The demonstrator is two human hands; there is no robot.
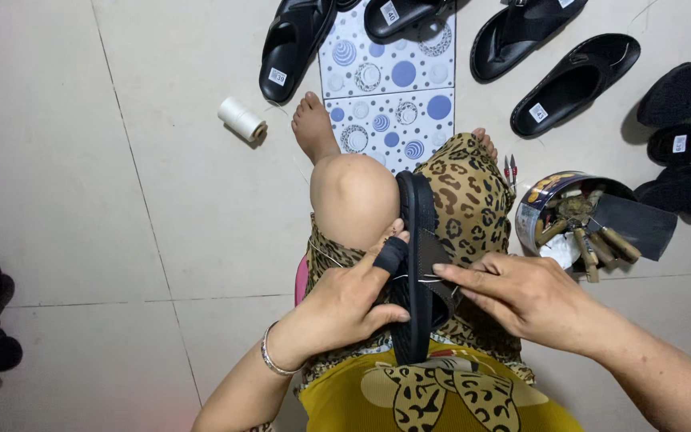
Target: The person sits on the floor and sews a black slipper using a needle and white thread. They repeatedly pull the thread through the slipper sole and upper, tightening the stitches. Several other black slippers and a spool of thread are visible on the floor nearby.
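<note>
The person sits on the floor with a black sandal (417, 264) standing on its edge between the knees. The left hand (345, 308) wraps around the sandal from the 9 o'clock side, and its first finger wears a black cover. The right hand (521, 296) comes in from 3 o'clock. Its fingers are pinched close together on a thin white thread (413, 277) right at the sandal's strap. A silver bangle (272, 360) sits on the left wrist.

The bare knee (353, 198) is just past the left hand at 12 o'clock. The other leg is under a leopard cloth (469, 200).

At 3 o'clock from the knee stands a round tin (539, 200) full of tools with wooden handles. A small red tool lies just beside the tin.

Farther off, at 10 o'clock, a white spool (241, 119) lies on the floor. One bare foot (311, 120) rests near a tile (389, 96) with blue dots at 12 o'clock.

Farthest away, more black sandals (573, 80) lie along the top, from 12 to 2 o'clock. Some have little white tags.
</note>
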